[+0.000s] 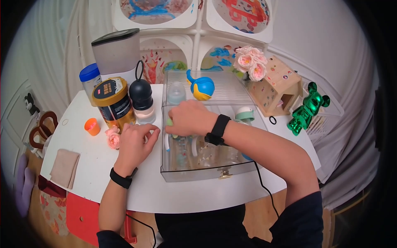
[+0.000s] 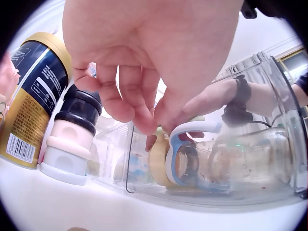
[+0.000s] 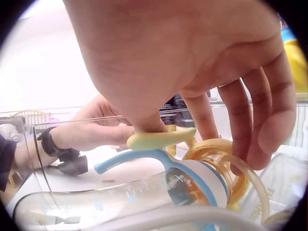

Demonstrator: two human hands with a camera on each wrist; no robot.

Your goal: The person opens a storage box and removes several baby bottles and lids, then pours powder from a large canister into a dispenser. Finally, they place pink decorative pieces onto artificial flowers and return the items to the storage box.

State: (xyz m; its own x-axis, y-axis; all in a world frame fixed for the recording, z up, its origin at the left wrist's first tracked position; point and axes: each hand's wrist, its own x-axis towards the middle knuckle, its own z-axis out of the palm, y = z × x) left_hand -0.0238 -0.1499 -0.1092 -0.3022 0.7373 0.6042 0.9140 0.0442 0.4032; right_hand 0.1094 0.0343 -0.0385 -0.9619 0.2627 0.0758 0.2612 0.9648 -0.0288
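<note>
My right hand reaches into the clear drawer. In the right wrist view this hand has its thumb on a yellow-green handle and its fingers bent round the yellow ring beside it. Next to that lies a clear bottle on its side, with a blue-and-white handled collar. My left hand hovers just left of the drawer, fingers loosely bent and holding nothing. The left wrist view has this hand above and before the yellow ring.
Left of the drawer stand a gold-lidded can, a dark stacked container, an orange cup and a folded cloth. A small clear bottle and a blue-yellow toy sit on the box top. A wooden house stands right.
</note>
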